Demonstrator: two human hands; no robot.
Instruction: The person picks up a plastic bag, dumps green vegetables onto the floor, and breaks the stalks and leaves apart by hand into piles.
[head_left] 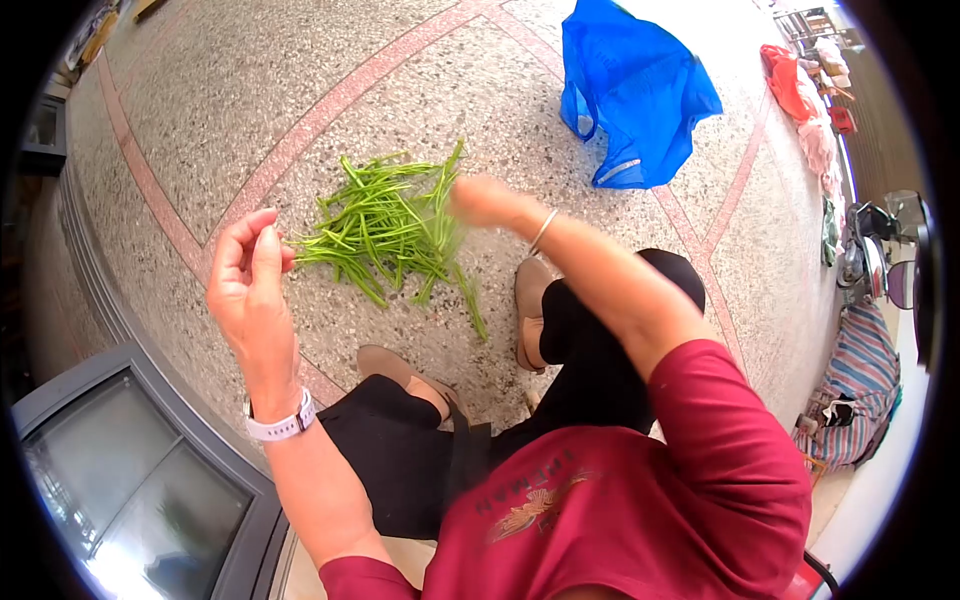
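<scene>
A loose heap of green stalks lies on the speckled floor, in front of the seated person's feet, the pieces crossing one another at many angles. A few stalks trail from the heap's right side toward the near side.

The left hand is raised at the left edge of the heap, fingers bent toward the thumb; whether a stalk end is pinched between them, I cannot tell. A pale watch strap circles that wrist. The right hand is over the heap's right edge, blurred and apparently curled; whether it grips any of the green beside it, I cannot tell. A thin bracelet sits on its wrist.

On the near side of the heap are the left shoe and, farther to the right, the right shoe, below dark trousers and a maroon shirt. A blue bag stands on the floor at the far right, well apart from the stalks. A grey-framed glass panel is at the near left; striped fabric lies at the right.
</scene>
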